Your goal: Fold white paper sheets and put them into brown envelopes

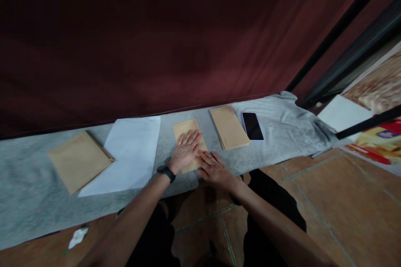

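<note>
A tan paper envelope (188,125) lies flat on the grey cloth in front of me. My left hand (187,148), with a black band on the wrist, rests palm down on its middle, fingers stretched out. Just to the right, my right hand (214,169) lies flat across the envelope's lower right edge, its fingers extended. The hands are close together, and much of the envelope is hidden beneath them. Beside it on the right is a stack of brown envelopes (230,127). On the left, another brown envelope stack (79,160) overlaps white paper sheets (134,146).
A smartphone (253,126) lies right of the envelope stack on the grey cloth (282,121), which covers a long narrow surface. A dark red wall (156,50) rises behind it. Black bars (341,29) and a colourful printed box (382,142) are at the right. A white scrap (77,237) lies on the tiled floor.
</note>
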Available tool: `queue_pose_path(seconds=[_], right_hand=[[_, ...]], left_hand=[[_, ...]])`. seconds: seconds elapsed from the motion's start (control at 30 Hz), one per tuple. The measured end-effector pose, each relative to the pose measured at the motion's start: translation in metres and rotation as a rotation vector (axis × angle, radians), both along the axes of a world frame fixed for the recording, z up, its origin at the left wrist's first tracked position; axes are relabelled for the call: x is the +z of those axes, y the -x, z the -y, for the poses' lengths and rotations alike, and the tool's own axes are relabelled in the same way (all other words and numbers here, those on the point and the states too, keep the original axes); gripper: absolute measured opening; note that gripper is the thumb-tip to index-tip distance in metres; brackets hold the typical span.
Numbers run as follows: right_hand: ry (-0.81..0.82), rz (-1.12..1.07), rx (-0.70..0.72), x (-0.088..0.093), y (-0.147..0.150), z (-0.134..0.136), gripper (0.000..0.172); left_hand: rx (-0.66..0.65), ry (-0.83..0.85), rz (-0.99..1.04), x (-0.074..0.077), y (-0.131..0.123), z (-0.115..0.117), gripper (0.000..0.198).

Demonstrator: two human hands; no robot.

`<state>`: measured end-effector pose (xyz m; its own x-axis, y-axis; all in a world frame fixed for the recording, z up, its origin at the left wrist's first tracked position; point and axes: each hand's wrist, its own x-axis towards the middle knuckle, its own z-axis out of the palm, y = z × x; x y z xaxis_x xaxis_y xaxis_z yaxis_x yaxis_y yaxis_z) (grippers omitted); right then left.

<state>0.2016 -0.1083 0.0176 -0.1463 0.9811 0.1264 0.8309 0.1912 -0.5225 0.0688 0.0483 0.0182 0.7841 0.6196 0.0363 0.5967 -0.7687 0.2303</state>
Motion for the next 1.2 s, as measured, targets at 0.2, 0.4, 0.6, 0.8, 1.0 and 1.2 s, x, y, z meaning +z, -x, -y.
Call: queue_pose_path(seconds=[0.2, 0.4, 0.6, 0.8, 1.0, 1.2], right_hand=[[-0.021, -0.267, 0.028, 0.005, -0.022, -0.017, 0.035], [-0.021, -0.355, -0.076, 0.006, -0.019, -0.022, 0.031], [-0.028, -0.312, -0.126, 0.015, -0.016, -0.020, 0.033], [-0.008, -0.202, -0.140, 0.018, -0.014, -0.023, 0.035], [0.000, -0.118, -0.131, 0.017, -0.011, -0.022, 0.034], [-0.024, -0.159, -0.093, 0.023, -0.007, -0.030, 0.036]], left_hand=[[-0.044, 0.057, -0.029, 0.002, 0.030, 0.047, 0.058], [-0.086, -0.102, -0.013, 0.001, 0.045, 0.087, 0.063], [-0.151, -0.193, -0.030, 0.001, 0.049, 0.089, 0.063], [-0.247, -0.180, 0.008, 0.010, 0.054, 0.098, 0.073], [-0.229, -0.135, 0.030, 0.019, 0.052, 0.100, 0.061], [-0.176, -0.158, 0.067, 0.016, 0.047, 0.106, 0.048]])
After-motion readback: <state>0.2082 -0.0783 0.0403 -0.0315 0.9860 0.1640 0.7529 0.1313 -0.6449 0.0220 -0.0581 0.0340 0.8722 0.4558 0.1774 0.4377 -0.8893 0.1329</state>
